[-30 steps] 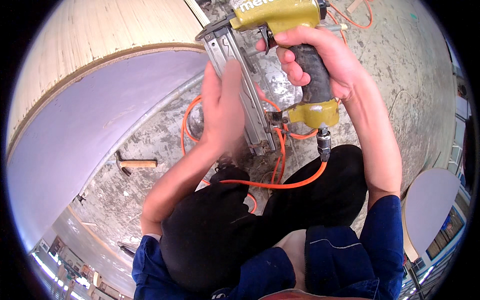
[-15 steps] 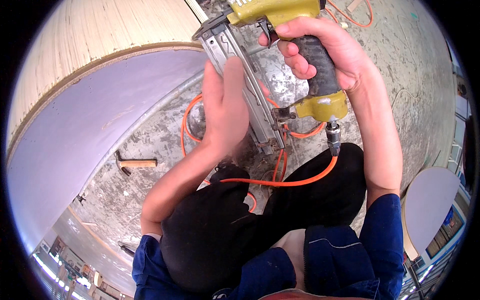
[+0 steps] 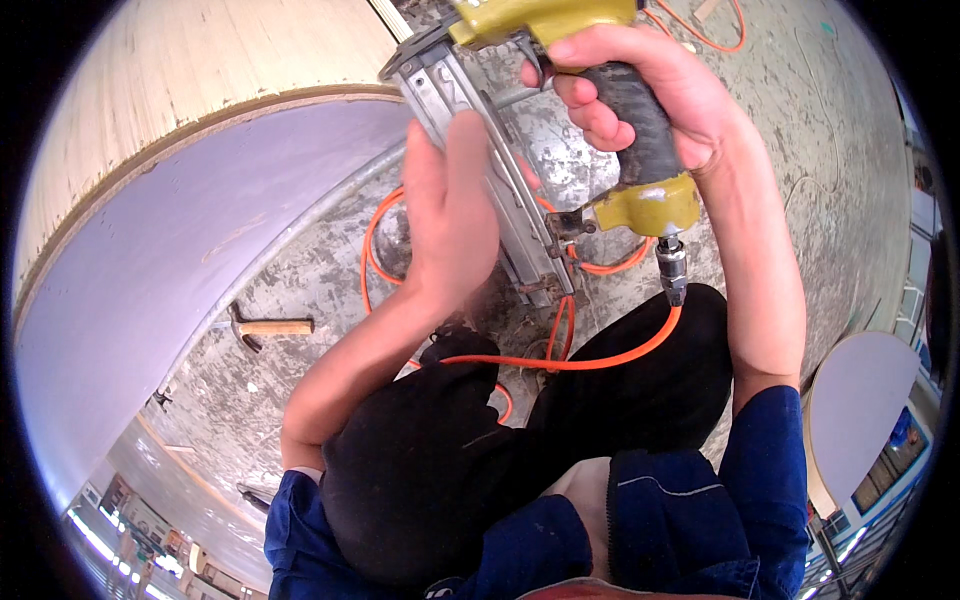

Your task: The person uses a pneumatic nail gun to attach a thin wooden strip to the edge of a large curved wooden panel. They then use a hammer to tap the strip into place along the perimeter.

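My right hand grips the dark handle of a yellow pneumatic nail gun, held up near the top of the view. Its long grey metal magazine slants down toward my lap. My left hand lies flat against the side of that magazine, fingers straight and together. An orange air hose runs from the fitting under the handle and loops across my dark trousers and the floor.
A large curved panel with a pale purple face and light wood top stands to my left. A hammer with a wooden handle lies on the stained concrete floor. A round pale panel sits at the right.
My right hand has tilted and lifted the nail gun upward and to the right. My left hand has stayed pressed on the magazine, sliding slightly along it.
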